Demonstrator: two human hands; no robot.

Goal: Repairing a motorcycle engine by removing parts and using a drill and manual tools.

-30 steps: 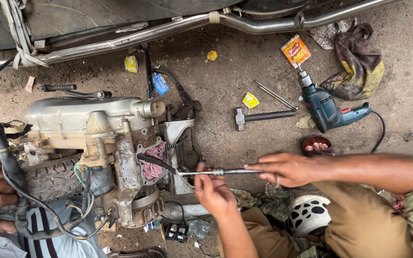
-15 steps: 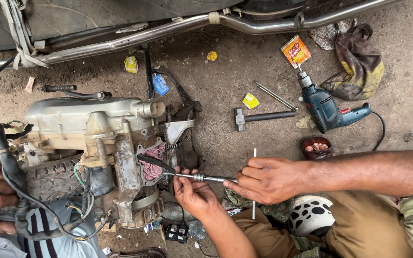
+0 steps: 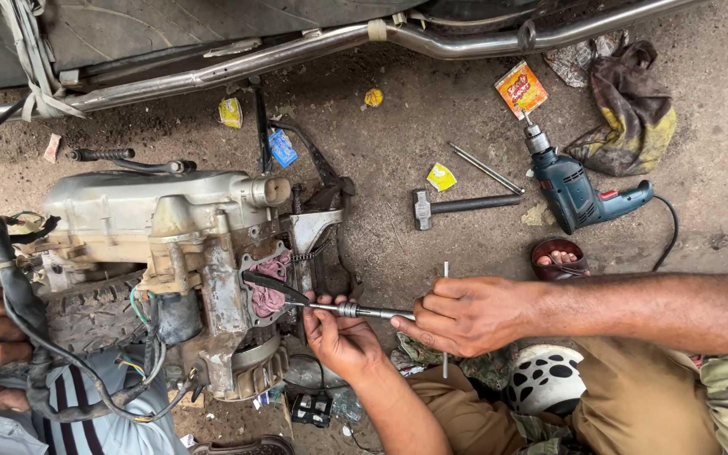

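right hand [image 3: 469, 316] gripping t-handle wrench [image 3: 355, 311]; left hand [image 3: 339, 337] closed around shaft near engine [image 3: 179, 244].

- Right hand [image 3: 465, 316] is closed in a fist, knuckles up, forearm stretching in bare from the right.
- Left hand [image 3: 340, 337] lies palm-up just beside it, fingers curled, forearm rising from below.

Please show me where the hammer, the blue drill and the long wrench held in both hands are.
hammer [image 3: 465, 205], head view, on the middle of its handle.
blue drill [image 3: 573, 190], head view, on its body.
long wrench [image 3: 364, 311], head view, on the bare shaft between the hands.
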